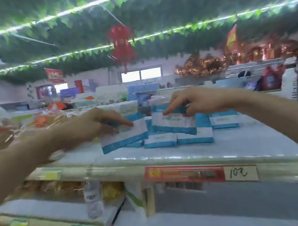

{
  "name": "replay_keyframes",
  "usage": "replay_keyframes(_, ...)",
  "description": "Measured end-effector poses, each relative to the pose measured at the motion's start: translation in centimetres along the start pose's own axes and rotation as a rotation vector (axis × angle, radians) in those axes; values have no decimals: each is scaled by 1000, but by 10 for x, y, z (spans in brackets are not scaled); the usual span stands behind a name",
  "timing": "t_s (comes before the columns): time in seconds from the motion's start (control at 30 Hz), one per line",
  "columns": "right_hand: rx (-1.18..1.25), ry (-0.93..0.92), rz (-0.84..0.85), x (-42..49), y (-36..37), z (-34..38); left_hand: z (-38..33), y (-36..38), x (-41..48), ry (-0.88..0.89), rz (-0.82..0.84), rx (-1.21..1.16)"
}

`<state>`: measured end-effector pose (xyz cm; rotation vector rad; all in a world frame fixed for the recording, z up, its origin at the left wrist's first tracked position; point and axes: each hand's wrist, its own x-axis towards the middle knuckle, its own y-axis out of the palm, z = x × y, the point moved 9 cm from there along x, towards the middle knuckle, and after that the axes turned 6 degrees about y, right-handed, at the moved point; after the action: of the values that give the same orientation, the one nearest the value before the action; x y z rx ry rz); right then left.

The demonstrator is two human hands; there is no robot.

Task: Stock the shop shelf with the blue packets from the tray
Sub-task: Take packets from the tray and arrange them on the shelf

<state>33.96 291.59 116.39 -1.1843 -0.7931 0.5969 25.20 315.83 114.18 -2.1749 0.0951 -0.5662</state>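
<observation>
1. Head view: the left hand (92, 124) pinches one blue packet (126, 136) at its top edge, and the right hand (194, 101) pinches a second packet (174, 123) likewise.
2. Below both grips, stocked packets (159, 142) already lie on the shelf (224, 146); the tray is unseen, so the remainder is unclear.

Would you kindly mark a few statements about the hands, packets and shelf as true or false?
1. The left hand holds the left packet. True.
2. The right hand is empty. False: it holds the right packet.
3. The shelf has no packets on it yet. False: shelved packets already stand on it.
4. The price tag on the shelf edge is red. True.
</observation>
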Motion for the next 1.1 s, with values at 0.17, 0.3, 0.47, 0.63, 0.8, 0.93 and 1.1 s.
replay_keyframes(0.17,9,238,-5,-50,-28,-131,-41,69,110,135,140,1)
replay_keyframes(0.3,18,390,-13,-80,-41,-230,-66,113,177,214,224,14)
replay_keyframes(0.47,-131,459,41,-78,-21,-311,-76,132,238,236,217,-56)
replay_keyframes(0.63,-186,392,78,-38,11,-338,-72,134,278,270,203,-61)
replay_keyframes(0.8,-350,251,131,-5,33,-348,-64,130,306,251,145,-138)
replay_keyframes(0.93,-557,67,77,3,39,-352,-60,140,324,235,136,-178)
replay_keyframes(1.1,-811,-37,-54,2,36,-361,-68,171,356,227,181,-169)
